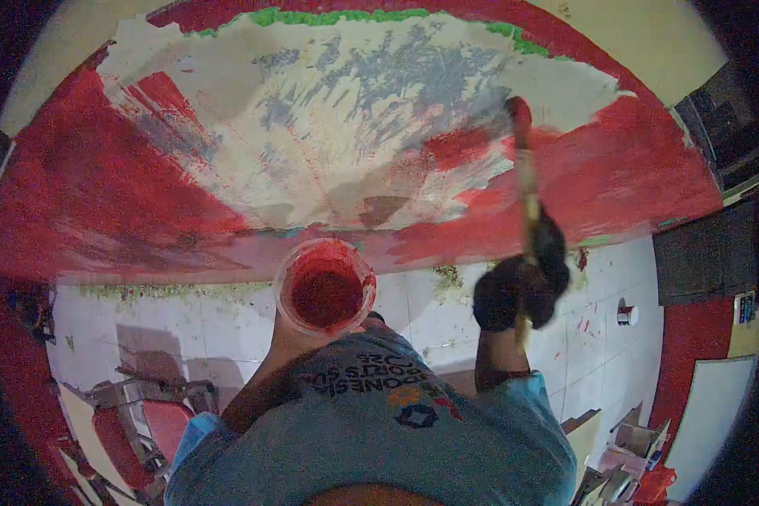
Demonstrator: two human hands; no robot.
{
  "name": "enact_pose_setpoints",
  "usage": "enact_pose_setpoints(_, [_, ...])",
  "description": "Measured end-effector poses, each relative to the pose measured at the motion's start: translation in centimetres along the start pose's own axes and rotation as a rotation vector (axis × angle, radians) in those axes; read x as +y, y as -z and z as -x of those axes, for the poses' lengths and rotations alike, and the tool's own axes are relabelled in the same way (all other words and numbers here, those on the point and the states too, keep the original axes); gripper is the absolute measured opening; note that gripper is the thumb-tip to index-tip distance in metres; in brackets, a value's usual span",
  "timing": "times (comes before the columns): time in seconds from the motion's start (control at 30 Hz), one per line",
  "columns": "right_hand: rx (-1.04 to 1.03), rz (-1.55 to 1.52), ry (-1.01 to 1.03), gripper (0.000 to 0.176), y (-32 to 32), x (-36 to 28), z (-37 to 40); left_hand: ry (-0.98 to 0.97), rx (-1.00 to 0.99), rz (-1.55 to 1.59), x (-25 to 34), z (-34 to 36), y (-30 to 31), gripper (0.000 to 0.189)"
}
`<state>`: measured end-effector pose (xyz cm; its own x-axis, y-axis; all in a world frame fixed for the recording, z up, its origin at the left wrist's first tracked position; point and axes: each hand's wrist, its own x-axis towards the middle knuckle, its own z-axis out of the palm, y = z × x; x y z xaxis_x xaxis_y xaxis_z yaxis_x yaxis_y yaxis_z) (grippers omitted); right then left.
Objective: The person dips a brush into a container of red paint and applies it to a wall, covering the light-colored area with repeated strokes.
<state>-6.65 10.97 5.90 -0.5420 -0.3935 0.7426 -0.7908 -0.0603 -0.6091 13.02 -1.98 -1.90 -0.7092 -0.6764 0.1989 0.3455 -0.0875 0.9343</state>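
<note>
1. Spreading beyond both hands, a broad surface [620, 181], probably a wall, is showing red paint along its sides and lower edge. Brushing out from that red, overlapping it slightly, is probably giving the evenest join.

2. Lying ahead of and between the hands, the pale, grey-streaked patch [312, 143] is breaking up the red. Its rough streaks are likely calling for fuller, crossing strokes.

3. The left hand [287, 330] is grasping the tub from its near side; most fingers are hiding, so I cannot tell how far round they are reaching. Keeping it level is probably the main care.

4. The right hand [521, 291] is closing its fingers round the brush handle. A loose wrist is likely helping steady strokes.

5. Just above the left hand, the open tub [327, 287] is holding red paint. Wiping bristles on its rim is probably limiting drips.

6. Reaching forward from the right hand, the brush [528, 198] is pointing at the patch.

7. At its far end, the red-coated bristles [519, 114] are sitting over the patch's right part; whether they are touching, I cannot tell.
</note>
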Motion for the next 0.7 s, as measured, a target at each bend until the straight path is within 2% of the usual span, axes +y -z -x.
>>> enact_pose_setpoints(0.03, [-0.035, 0.033, 0.05, 0.043, -0.7, 0.5, 0.1, 0.001, -0.001, 0.001, 0.3, -0.1, 0.0, 0.092])
enact_pose_setpoints(0.1, [-0.163, 0.196, 0.327, 0.047, -2.8, 1.4, 1.1, -0.055, -0.022, -0.109, 1.1, -0.5, -0.2, 0.092])
enact_pose_setpoints(0.2, [-0.376, -0.214, 0.109, 0.044, -3.2, -0.5, 2.1, 0.01, -0.087, 0.005, -0.1, -0.2, 0.4, 0.093])
enact_pose_setpoints(0.23, [-0.368, -0.211, 0.108, 0.044, -2.4, -1.3, 1.6, 0.009, -0.096, 0.003, 0.1, -0.1, 0.2, 0.093])
enact_pose_setpoints(0.3, [-0.654, 0.168, 0.004, 0.037, -0.6, -2.2, 0.3, 0.116, -0.038, 0.246, 0.7, -0.1, -0.5, 0.093])
enact_pose_setpoints(0.33, [-0.361, 0.225, 0.033, 0.038, -0.3, -1.3, 0.7, 0.121, -0.043, 0.245, 0.0, -0.1, 0.0, 0.093])
enact_pose_setpoints(0.37, [-0.013, 0.21, -0.012, 0.038, -0.1, -0.3, 0.7, 0.283, 0.017, 0.19, -1.2, -0.1, 1.1, 0.069])
enact_pose_setpoints(0.4, [0.202, 0.198, -0.083, 0.039, 0.2, 0.9, 0.4, 0.445, 0.075, 0.132, -1.9, 0.0, 1.6, 0.053])
enact_pose_setpoints(0.43, [0.349, 0.175, -0.135, 0.039, 0.7, 2.1, 0.0, 0.447, 0.065, 0.133, -2.0, 0.0, 1.2, 0.053])
enact_pose_setpoints(0.47, [0.432, 0.14, -0.16, 0.04, 1.1, 2.9, 0.0, 0.24, 0.116, 0.057, -2.2, -0.1, 0.4, 0.051])
enact_pose_setpoints(0.5, [0.45, 0.095, -0.166, 0.04, 1.3, 3.1, 0.1, 0.028, 0.171, -0.017, -2.2, -0.4, 0.0, 0.049])
enact_pose_setpoints(0.53, [0.438, 0.038, -0.168, 0.041, 1.5, 2.9, 0.5, 0.025, 0.172, -0.016, -1.3, -0.4, 0.0, 0.049])
enact_pose_setpoints(0.6, [0.335, -0.113, -0.219, 0.042, 1.0, 2.5, 1.2, 0.039, -0.173, 0.176, 1.2, -0.2, 0.2, 0.094])
enact_pose_setpoints(0.63, [0.244, -0.394, -0.374, 0.042, 0.2, 2.6, 1.8, 0.043, -0.17, 0.176, 0.3, 0.2, 0.9, 0.094])
enact_pose_setpoints(0.67, [0.204, -0.771, -0.635, 0.043, -0.9, 3.0, 2.6, 0.214, -0.028, 0.225, -1.1, 0.5, 1.6, 0.093])
enact_pose_setpoints(0.7, [0.088, -0.869, -0.734, 0.044, -1.7, 3.0, 3.1, 0.382, 0.113, 0.271, -2.3, 0.8, 2.2, 0.092])
